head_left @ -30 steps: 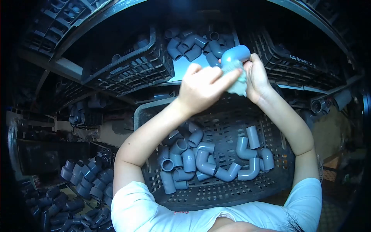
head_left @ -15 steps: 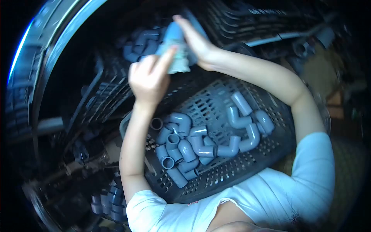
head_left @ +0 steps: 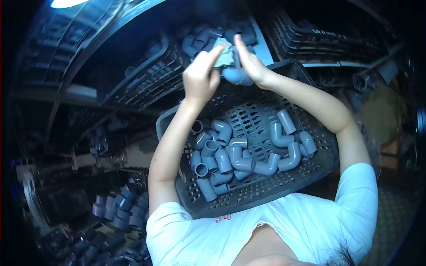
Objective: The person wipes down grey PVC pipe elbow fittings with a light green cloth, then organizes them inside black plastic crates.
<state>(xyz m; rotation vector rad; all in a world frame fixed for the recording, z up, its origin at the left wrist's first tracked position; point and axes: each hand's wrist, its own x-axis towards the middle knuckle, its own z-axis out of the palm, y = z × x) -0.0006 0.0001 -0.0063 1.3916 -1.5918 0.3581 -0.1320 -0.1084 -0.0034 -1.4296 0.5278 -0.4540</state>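
Note:
My left hand [head_left: 202,76] is closed on a pale green cloth [head_left: 225,54], with the index finger laid along it. The cloth is pressed against a grey plastic pipe elbow [head_left: 238,76] between my hands. My right hand [head_left: 254,67] holds the elbow from the other side, its fingers stretched along the fitting, and part of the elbow is hidden. Below my hands is a black perforated plastic crate [head_left: 259,195], with several loose grey pipe elbows [head_left: 224,160] inside.
Behind my hands lie more grey elbows [head_left: 202,40] in a heap. Black crates [head_left: 146,80] stand at the far left, and another dark crate [head_left: 306,44] at the far right. Grey fittings [head_left: 120,208] are piled at lower left. A lamp [head_left: 66,3] shines at top left.
The view has shifted, so the scene sits differently in the frame. The cloth and the elbow have turned between my hands, and the elbow's rounded bend now points down toward the crate.

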